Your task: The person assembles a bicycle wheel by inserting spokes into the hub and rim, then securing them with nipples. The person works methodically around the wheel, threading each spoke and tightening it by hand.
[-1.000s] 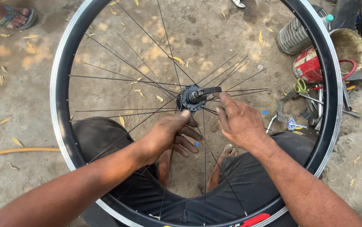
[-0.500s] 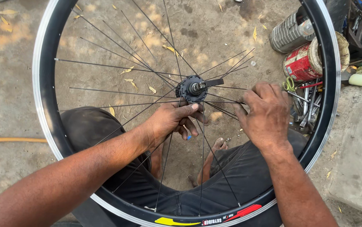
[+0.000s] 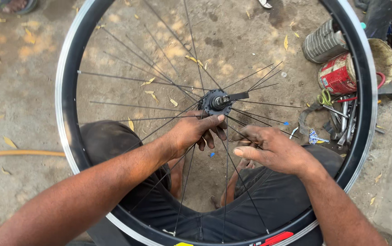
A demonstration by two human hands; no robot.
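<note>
A bicycle wheel with a black rim (image 3: 66,105) lies across my knees. Its black hub (image 3: 215,103) sits in the middle, with thin spokes (image 3: 141,80) fanning out, several of them loose. My left hand (image 3: 195,133) rests just below the hub, fingers curled around spokes there. My right hand (image 3: 271,149) is to the right of it, fingers pinched on a spoke that runs from the hub toward the rim.
Tins (image 3: 338,75), a ribbed metal can (image 3: 322,43), green-handled scissors (image 3: 325,97) and metal tools (image 3: 348,119) lie on the dirt ground at the right. A yellow hose (image 3: 20,154) runs along the left. Dry leaves are scattered about.
My right hand has drawn back from the hub's right side toward me and lower. The view has shifted, with the wheel now more to the right. My left hand stays under the hub.
</note>
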